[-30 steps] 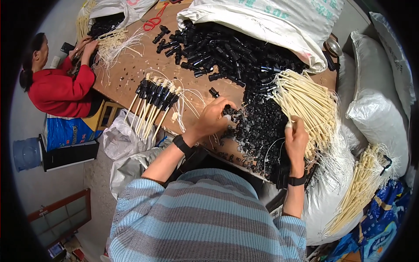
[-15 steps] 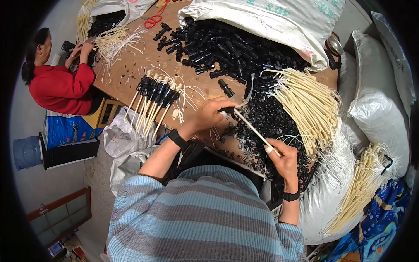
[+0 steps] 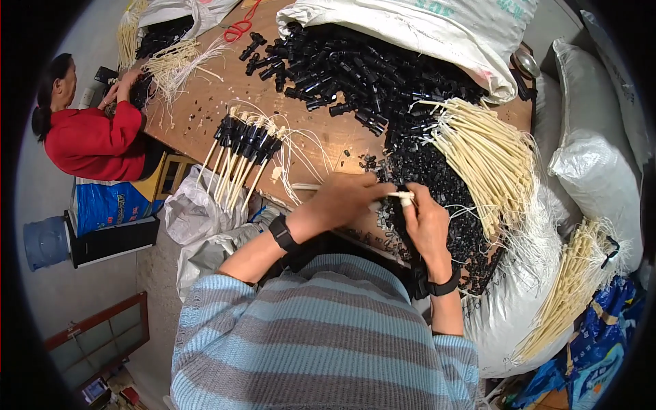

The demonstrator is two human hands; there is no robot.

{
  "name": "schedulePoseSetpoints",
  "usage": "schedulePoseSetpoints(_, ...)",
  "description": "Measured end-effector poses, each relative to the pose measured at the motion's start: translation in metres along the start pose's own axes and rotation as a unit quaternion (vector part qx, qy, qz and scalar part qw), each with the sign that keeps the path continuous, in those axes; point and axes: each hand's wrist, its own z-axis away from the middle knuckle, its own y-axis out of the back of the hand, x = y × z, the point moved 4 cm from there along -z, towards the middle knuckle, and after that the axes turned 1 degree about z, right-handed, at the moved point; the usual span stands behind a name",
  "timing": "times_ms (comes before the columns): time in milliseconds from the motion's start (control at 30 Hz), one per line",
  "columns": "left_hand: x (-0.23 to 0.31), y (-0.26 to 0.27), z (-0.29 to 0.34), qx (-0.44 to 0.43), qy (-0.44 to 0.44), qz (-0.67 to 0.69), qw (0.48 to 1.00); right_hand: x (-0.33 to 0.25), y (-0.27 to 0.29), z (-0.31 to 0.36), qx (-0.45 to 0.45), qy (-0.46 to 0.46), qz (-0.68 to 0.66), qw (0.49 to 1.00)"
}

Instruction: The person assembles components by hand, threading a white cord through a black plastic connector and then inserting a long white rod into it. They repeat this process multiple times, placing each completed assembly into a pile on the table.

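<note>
My left hand [image 3: 342, 199] is closed over a thin cream stick [image 3: 305, 186], one end of which shows to the left of the wrist. Its fingers are slightly blurred. Close by on the right, my right hand [image 3: 428, 220] pinches the cream piece at the stick's other end, between thumb and fingers. Something white wraps the right thumb. Both hands are above the table's front edge, by a heap of small black clips [image 3: 427, 164]. Any black fitting on the stick is hidden by the left hand. To the left lies a row of sticks with black fittings [image 3: 249, 140].
A pile of black tube fittings [image 3: 355, 72] spills from a white woven sack [image 3: 437, 34]. A bundle of cream sticks [image 3: 485, 154] lies at the right. Red scissors [image 3: 238, 30] are at the back. A person in red [image 3: 96, 140] works at the far left.
My hands have come closer together, the right moving up and left, and the left hand has turned over the stick. The stick has swung from slanting to nearly level. A loose black fitting is gone from its spot.
</note>
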Motion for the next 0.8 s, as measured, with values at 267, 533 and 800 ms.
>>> schedulePoseSetpoints(267,-0.061,-0.003,0.012,0.053,0.082,0.14,0.985,0.026,0.027,-0.002,0.076,-0.055,-0.379,0.921)
schedulePoseSetpoints(533,-0.033,0.002,0.0,0.049,0.077,0.175,0.98,0.013,0.009,0.0,0.036,-0.125,-0.602,0.788)
schedulePoseSetpoints(800,-0.042,0.016,0.003,0.068,0.11,0.149,0.98,0.011,0.03,0.016,0.097,-0.175,-0.559,0.804)
